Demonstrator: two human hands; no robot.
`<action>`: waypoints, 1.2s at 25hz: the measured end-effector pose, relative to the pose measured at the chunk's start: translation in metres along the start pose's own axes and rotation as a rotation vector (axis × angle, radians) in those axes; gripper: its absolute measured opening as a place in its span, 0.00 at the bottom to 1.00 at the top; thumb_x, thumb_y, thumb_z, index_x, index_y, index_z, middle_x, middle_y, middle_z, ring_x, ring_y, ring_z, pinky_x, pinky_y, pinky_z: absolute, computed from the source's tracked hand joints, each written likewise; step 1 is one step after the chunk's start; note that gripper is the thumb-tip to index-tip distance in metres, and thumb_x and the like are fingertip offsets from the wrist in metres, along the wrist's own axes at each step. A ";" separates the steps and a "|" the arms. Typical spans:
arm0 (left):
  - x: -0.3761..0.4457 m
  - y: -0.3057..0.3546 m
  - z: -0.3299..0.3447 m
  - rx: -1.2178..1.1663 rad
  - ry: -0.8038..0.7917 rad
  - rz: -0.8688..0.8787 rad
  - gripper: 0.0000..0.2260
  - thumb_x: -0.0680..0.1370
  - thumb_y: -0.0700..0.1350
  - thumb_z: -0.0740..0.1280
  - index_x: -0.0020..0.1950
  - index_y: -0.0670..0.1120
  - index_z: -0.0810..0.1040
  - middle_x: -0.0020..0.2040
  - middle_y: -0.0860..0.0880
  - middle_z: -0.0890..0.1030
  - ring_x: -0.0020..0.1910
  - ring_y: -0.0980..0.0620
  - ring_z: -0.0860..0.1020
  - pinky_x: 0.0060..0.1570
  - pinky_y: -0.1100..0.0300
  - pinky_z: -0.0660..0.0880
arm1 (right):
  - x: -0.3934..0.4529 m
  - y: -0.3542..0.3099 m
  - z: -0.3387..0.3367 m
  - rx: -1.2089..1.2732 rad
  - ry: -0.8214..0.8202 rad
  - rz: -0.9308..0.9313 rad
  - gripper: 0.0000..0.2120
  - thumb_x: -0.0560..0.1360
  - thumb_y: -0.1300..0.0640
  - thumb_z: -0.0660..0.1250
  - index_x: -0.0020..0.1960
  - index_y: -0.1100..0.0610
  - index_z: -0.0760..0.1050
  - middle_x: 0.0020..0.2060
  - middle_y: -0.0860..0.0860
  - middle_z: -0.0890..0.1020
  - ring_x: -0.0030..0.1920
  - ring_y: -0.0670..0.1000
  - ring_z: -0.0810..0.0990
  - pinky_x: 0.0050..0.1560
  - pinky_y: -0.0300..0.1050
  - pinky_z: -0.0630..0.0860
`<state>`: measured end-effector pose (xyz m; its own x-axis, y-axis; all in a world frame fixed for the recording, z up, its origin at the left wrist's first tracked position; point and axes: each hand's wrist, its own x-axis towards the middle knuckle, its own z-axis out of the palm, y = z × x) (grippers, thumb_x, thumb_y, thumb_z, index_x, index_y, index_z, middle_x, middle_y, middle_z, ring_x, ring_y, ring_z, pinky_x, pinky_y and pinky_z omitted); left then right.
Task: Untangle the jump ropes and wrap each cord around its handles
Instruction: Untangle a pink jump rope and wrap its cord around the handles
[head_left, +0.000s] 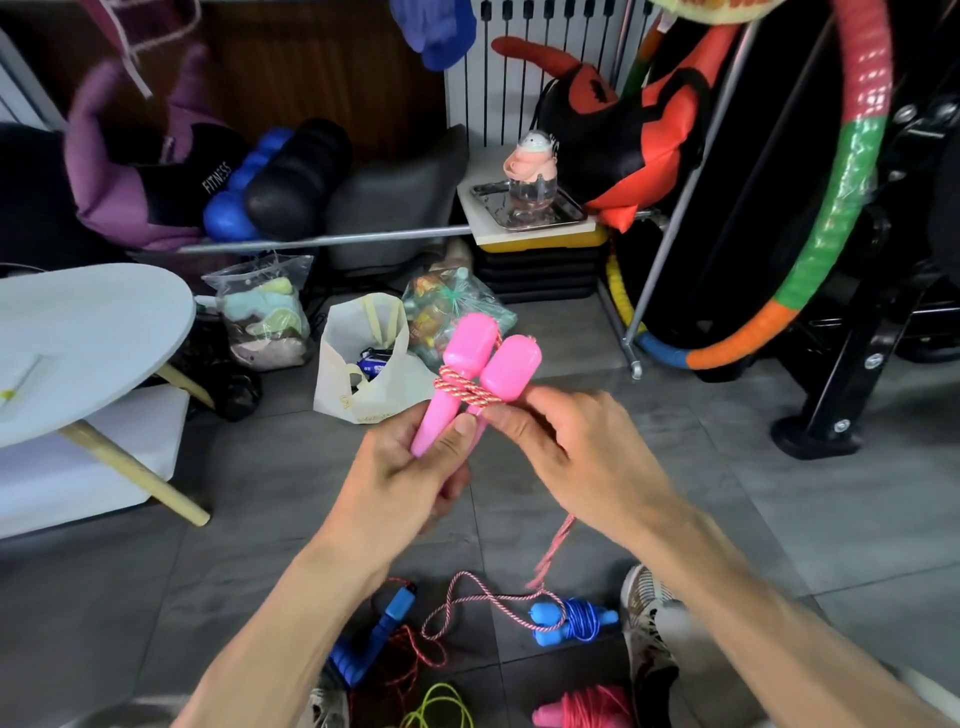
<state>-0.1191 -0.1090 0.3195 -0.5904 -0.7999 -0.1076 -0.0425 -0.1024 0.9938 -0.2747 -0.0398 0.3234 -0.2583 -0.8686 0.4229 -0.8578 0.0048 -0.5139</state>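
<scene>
My left hand (410, 467) grips two pink jump-rope handles (483, 374) held side by side and pointing up and away. A pink-and-white striped cord (462, 391) is looped a few turns around both handles just above my thumb. My right hand (566, 441) pinches that cord at the handles' right side. The rest of the cord (467, 597) hangs down under my right wrist and curls on the floor. On the floor lie a blue rope (571, 621) wound round its handles, blue handles (374, 639) with a red cord, a yellow-green cord (441, 706) and a wound pink-red rope (587, 709).
A round pale table (78, 332) with wooden legs stands at left. A white bag (363, 364) and plastic bags sit on the grey tiled floor ahead. A multicoloured hoop (831, 223) and a black stand are at right. My shoe (644, 608) is near the blue rope.
</scene>
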 end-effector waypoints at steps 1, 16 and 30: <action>-0.002 0.003 0.000 -0.020 -0.041 -0.024 0.09 0.77 0.51 0.66 0.42 0.47 0.76 0.29 0.44 0.69 0.21 0.55 0.59 0.23 0.68 0.55 | -0.002 0.000 -0.001 -0.128 0.057 -0.047 0.22 0.80 0.38 0.54 0.35 0.51 0.70 0.22 0.44 0.72 0.22 0.46 0.71 0.25 0.38 0.60; -0.003 -0.007 -0.002 0.315 -0.097 0.201 0.05 0.80 0.39 0.65 0.45 0.46 0.72 0.30 0.50 0.70 0.26 0.55 0.65 0.25 0.65 0.63 | -0.002 -0.025 0.012 -0.231 0.006 0.346 0.34 0.70 0.24 0.52 0.27 0.55 0.64 0.23 0.48 0.73 0.27 0.53 0.72 0.29 0.44 0.66; 0.014 -0.024 -0.015 0.919 0.284 0.182 0.07 0.77 0.46 0.67 0.45 0.44 0.73 0.36 0.45 0.78 0.41 0.36 0.76 0.34 0.54 0.62 | -0.003 -0.033 0.005 -0.443 -0.484 -0.115 0.08 0.78 0.63 0.57 0.55 0.55 0.70 0.50 0.54 0.81 0.50 0.59 0.81 0.41 0.49 0.71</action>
<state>-0.1148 -0.1268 0.2934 -0.4390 -0.8829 0.1667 -0.6522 0.4408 0.6167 -0.2435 -0.0398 0.3349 -0.0141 -0.9997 0.0210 -0.9962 0.0122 -0.0864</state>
